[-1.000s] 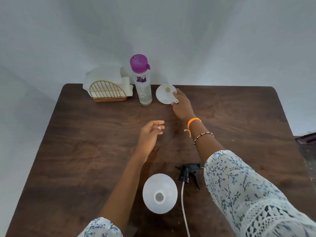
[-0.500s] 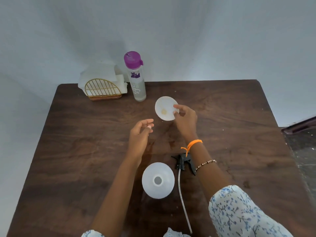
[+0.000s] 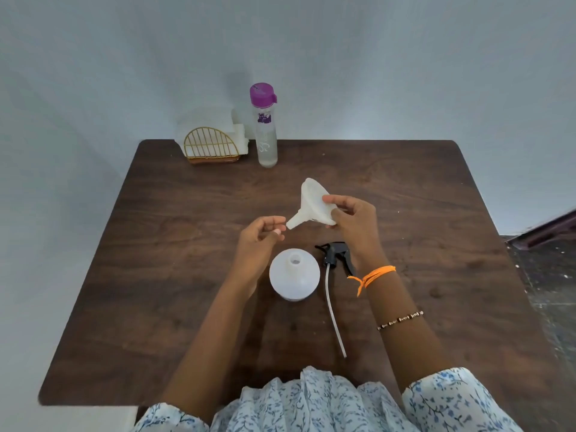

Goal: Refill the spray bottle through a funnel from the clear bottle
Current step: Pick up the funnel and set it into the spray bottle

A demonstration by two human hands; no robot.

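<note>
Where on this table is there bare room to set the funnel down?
Bare wood lies right of the sprayer head and left of the spray bottle. It is crowded at the far edge, round the napkin holder and clear bottle.

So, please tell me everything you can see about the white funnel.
The funnel is white, looks like translucent plastic, with a wide cone and a short narrow spout. It is held in the air above the brown table, tilted so the spout points down to the left and the wide mouth faces up and away. The right hand grips the cone by its rim. The left hand is next to the spout tip; contact is unclear. The open spray bottle stands below it.
</note>
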